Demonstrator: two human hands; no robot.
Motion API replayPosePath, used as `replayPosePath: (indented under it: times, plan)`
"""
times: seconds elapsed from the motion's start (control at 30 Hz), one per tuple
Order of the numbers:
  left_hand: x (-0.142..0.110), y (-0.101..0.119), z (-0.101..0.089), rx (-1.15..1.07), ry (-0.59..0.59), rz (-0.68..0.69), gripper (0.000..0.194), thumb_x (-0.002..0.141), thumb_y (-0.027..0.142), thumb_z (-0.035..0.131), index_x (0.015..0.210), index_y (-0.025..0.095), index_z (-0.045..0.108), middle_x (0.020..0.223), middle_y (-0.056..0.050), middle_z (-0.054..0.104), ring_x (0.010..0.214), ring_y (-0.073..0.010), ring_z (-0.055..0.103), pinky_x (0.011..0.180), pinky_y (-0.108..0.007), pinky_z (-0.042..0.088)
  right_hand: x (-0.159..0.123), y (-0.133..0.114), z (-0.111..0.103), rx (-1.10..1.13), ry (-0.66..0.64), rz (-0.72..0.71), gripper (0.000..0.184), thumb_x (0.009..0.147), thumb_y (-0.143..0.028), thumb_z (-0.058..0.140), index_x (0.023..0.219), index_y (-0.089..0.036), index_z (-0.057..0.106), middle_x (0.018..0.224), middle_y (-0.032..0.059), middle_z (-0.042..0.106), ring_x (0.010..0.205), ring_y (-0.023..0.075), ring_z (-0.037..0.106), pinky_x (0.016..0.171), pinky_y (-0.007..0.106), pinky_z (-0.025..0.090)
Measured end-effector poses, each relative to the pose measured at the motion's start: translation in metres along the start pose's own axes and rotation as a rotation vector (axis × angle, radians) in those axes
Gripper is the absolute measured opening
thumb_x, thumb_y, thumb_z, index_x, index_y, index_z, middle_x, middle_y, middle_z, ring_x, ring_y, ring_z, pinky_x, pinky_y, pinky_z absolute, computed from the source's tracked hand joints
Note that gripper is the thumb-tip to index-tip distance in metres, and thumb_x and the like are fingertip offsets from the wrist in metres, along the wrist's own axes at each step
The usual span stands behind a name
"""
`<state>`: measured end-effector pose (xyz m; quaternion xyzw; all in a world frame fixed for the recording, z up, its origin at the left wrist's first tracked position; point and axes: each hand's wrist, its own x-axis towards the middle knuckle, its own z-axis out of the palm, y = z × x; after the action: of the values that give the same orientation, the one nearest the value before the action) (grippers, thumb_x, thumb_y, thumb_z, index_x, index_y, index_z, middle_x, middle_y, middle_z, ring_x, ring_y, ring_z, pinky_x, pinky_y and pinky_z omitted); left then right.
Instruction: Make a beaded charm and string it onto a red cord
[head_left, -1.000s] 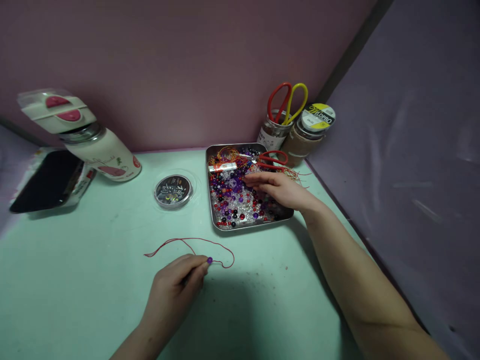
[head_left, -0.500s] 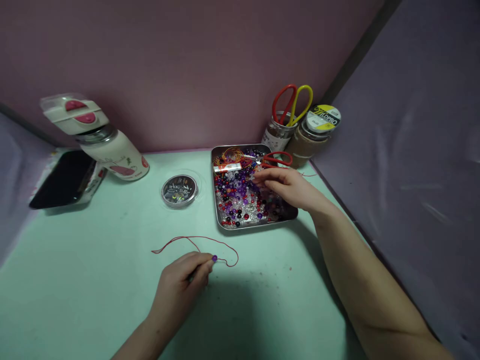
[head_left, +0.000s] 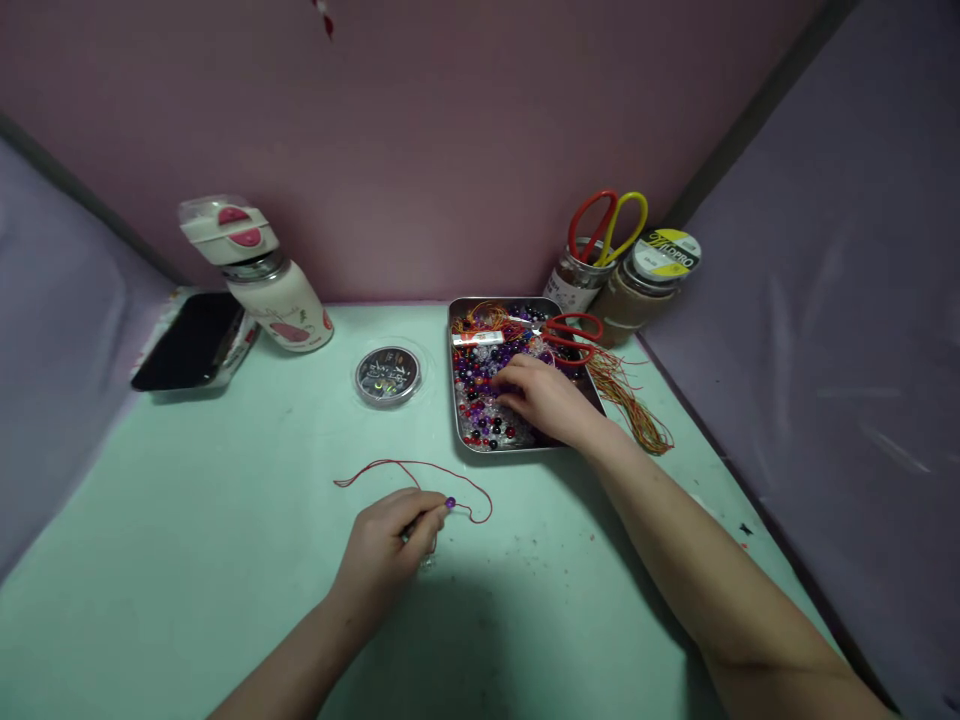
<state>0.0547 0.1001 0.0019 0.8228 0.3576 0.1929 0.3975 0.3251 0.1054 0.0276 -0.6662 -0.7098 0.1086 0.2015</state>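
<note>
My left hand (head_left: 391,540), low over the table, pinches a purple bead (head_left: 450,502) between thumb and forefinger. A thin red string (head_left: 451,470) passes through the bead and curves in a loose loop beyond my fingers. Something clear, perhaps beads, shows just under that hand. My right hand (head_left: 551,398) reaches into a metal tray (head_left: 453,400) of loose beads (head_left: 480,372) in purple, red, black and clear. Its fingertips are down among the beads, with thumb and forefinger slightly apart. No held bead can be made out there.
Red-handled scissors (head_left: 574,330) and a small white-and-red tube (head_left: 478,339) lie in the tray. Right of it is a cord bundle (head_left: 637,405); behind stand two jars (head_left: 574,285). Leftward are a round spool (head_left: 388,376), a bottle (head_left: 281,305) and a phone (head_left: 187,342).
My right hand has lowered from above the tray's right part into the beads, toward its middle. My left hand still pinches the purple bead. The whole view has shifted slightly.
</note>
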Motion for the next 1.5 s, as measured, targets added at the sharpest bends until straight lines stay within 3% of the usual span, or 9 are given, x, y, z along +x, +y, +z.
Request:
replayPosePath:
  times: [0.27, 0.4, 0.57, 0.7, 0.83, 1.2, 1.5]
  plan:
    - [0.000, 0.003, -0.001, -0.031, -0.023, -0.027, 0.020, 0.088, 0.026, 0.050, 0.079, 0.020, 0.067, 0.060, 0.001, 0.061, 0.058, -0.0119, 0.056, 0.058, -0.022, 0.042, 0.005, -0.004, 0.003, -0.029, -0.015, 0.019, 0.007, 0.082, -0.015, 0.059, 0.078, -0.019, 0.063, 0.088, 0.0056, 0.056, 0.082, 0.0183, 0.052, 0.066, 0.029, 0.036]
    - [-0.001, 0.002, 0.000, -0.033, -0.022, -0.026, 0.021, 0.089, 0.027, 0.049, 0.082, 0.019, 0.067, 0.063, 0.000, 0.063, 0.061, -0.0125, 0.058, 0.059, -0.022, 0.042, 0.002, -0.006, -0.001, 0.084, 0.009, 0.032, 0.008, 0.078, -0.012, 0.056, 0.073, -0.019, 0.059, 0.081, 0.0034, 0.056, 0.076, 0.0162, 0.050, 0.066, 0.028, 0.035]
    - [-0.001, 0.002, 0.001, -0.056, -0.007, -0.043, 0.020, 0.088, 0.027, 0.050, 0.081, 0.019, 0.068, 0.067, -0.001, 0.065, 0.064, -0.0127, 0.059, 0.062, -0.023, 0.043, -0.008, -0.005, -0.014, 0.632, 0.084, 0.308, 0.006, 0.073, -0.022, 0.058, 0.068, -0.019, 0.055, 0.066, -0.0025, 0.053, 0.060, 0.0114, 0.045, 0.059, 0.026, 0.034]
    - [0.000, 0.003, 0.002, -0.077, 0.011, -0.037, 0.019, 0.087, 0.026, 0.052, 0.081, 0.018, 0.069, 0.068, -0.001, 0.066, 0.063, -0.0124, 0.059, 0.061, -0.023, 0.044, -0.017, -0.004, -0.022, 1.125, 0.058, 0.547, 0.013, 0.067, -0.027, 0.064, 0.068, -0.020, 0.053, 0.061, -0.0047, 0.051, 0.054, 0.0089, 0.043, 0.051, 0.023, 0.032]
    - [0.000, 0.005, 0.001, -0.093, 0.024, -0.032, 0.020, 0.086, 0.027, 0.053, 0.081, 0.018, 0.069, 0.068, -0.001, 0.067, 0.062, -0.0126, 0.059, 0.061, -0.023, 0.044, -0.024, -0.005, -0.024, 1.332, 0.045, 0.632, 0.019, 0.062, -0.025, 0.071, 0.070, -0.019, 0.055, 0.067, -0.0015, 0.059, 0.056, 0.0076, 0.048, 0.051, 0.021, 0.035]
    - [0.000, 0.001, 0.005, -0.133, 0.036, -0.007, 0.021, 0.084, 0.029, 0.052, 0.079, 0.018, 0.070, 0.062, 0.000, 0.064, 0.058, -0.0128, 0.057, 0.059, -0.024, 0.043, -0.040, -0.019, -0.025, 1.346, 0.160, 0.651, 0.020, 0.062, -0.023, 0.072, 0.071, -0.019, 0.055, 0.066, -0.0012, 0.059, 0.054, 0.0068, 0.049, 0.048, 0.019, 0.040]
    - [0.000, 0.005, 0.003, -0.167, 0.027, -0.012, 0.022, 0.084, 0.029, 0.051, 0.078, 0.018, 0.069, 0.057, 0.001, 0.061, 0.055, -0.0126, 0.054, 0.058, -0.024, 0.042, -0.045, -0.020, -0.024, 1.352, 0.153, 0.633, 0.019, 0.064, -0.025, 0.077, 0.071, -0.017, 0.062, 0.072, 0.0023, 0.065, 0.057, 0.0074, 0.055, 0.050, 0.018, 0.046]
